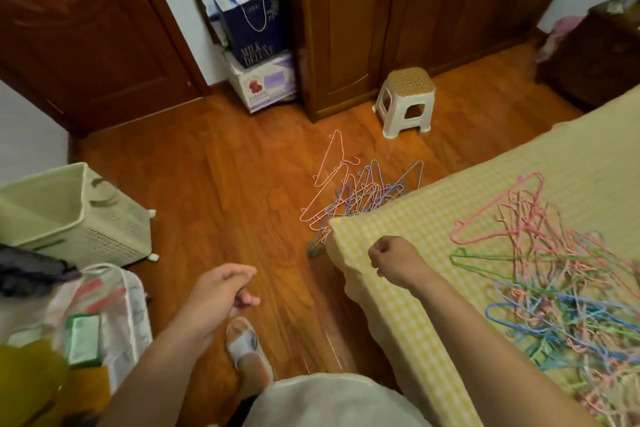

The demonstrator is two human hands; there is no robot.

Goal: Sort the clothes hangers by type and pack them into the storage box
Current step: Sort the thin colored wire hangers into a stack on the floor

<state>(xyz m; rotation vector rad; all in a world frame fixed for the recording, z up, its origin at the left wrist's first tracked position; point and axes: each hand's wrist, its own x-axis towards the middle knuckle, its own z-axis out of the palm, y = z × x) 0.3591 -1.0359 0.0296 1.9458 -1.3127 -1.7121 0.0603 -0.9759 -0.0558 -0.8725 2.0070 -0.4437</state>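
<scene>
A tangled heap of thin wire hangers (568,295) in pink, green and blue lies on the yellow checked bed at the right. A second pile of pink and blue hangers (356,191) lies on the wooden floor by the bed's corner. The pale green storage box (114,218) stands open at the left on the floor. My left hand (221,291) hangs over the floor with fingers loosely curled and nothing in it. My right hand (394,258) is a closed fist over the bed's corner, left of the bed heap; I see nothing in it.
A white plastic stool (407,101) stands by the wooden wardrobe (381,18). Bags and a carton (263,80) are stacked in the back corner. A clear bag of items (100,315) sits at the lower left. My slippered foot (247,350) is on the floor.
</scene>
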